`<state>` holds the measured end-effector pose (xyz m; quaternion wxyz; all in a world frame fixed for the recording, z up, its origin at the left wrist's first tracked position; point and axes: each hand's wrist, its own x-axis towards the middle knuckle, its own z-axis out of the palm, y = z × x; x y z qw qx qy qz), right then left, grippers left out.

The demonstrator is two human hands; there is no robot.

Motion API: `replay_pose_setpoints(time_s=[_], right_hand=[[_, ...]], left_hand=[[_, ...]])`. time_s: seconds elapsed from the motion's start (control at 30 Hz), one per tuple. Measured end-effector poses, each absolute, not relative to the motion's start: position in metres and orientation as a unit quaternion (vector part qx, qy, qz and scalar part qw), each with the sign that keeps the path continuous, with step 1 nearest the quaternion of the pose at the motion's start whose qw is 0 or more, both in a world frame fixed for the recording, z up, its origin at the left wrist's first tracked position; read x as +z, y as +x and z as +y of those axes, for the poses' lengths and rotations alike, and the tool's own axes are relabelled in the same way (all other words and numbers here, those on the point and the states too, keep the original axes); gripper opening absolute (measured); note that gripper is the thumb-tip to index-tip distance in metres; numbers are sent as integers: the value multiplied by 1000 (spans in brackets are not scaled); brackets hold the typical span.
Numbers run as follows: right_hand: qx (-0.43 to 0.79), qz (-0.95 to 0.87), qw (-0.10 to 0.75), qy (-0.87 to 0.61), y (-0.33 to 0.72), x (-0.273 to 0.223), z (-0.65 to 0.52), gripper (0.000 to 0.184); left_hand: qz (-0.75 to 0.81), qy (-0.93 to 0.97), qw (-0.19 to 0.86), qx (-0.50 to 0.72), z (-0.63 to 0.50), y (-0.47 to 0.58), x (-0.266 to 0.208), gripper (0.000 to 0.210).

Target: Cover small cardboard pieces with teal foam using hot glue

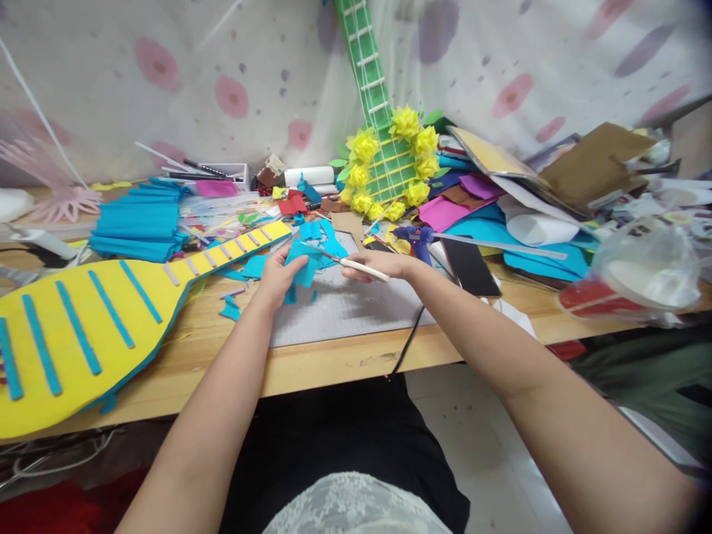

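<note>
Hands: left hand (274,277) pinching a blue paper piece (305,271) between thumb and fingers; right hand (383,262) wrapped around scissors (367,270), several of its fingers concealed.
Blue paper piece: thin, irregular, held above the cutting mat (356,315); partly covered by the left thumb.
Scissors: white handles, slim metal blades directed at the paper; tips hard to make out, and whether the blades are parted cannot be told.
Cutting mat: pale, flat; far portion buried under blue scraps (332,239).
Yellow cutout (111,297): flat, rounded body with narrow neck, blue strips across the body, pinkish ones along the neck; cropped by the left edge.
Green instrument (374,93): neck cut off at the top, white crossbars and strings; crinkled yellow flowers (405,122) around its body.
Glue gun (421,241): blue, partly hidden behind the right hand.
Plastic bag (639,252): translucent, crumpled, at right; contents red and white, indistinct.
Blue paper stack (136,226): ridged, folded, left of the scraps.
Desk (328,368): pale wood with visible grain.
</note>
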<state>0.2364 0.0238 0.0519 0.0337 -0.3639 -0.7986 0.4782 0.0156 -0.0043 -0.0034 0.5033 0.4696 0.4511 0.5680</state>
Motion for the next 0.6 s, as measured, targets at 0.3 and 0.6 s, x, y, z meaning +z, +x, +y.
replay_pose_setpoints(time_s=[0.3,0.6], right_hand=[[511,-772,55,-374,236,53,21,47],[533,-771,51,-344,236,52,20,46]], left_hand=[[451,466,512,564,-4,14,-3,36],[452,450,520,568,-4,16,-4,41]])
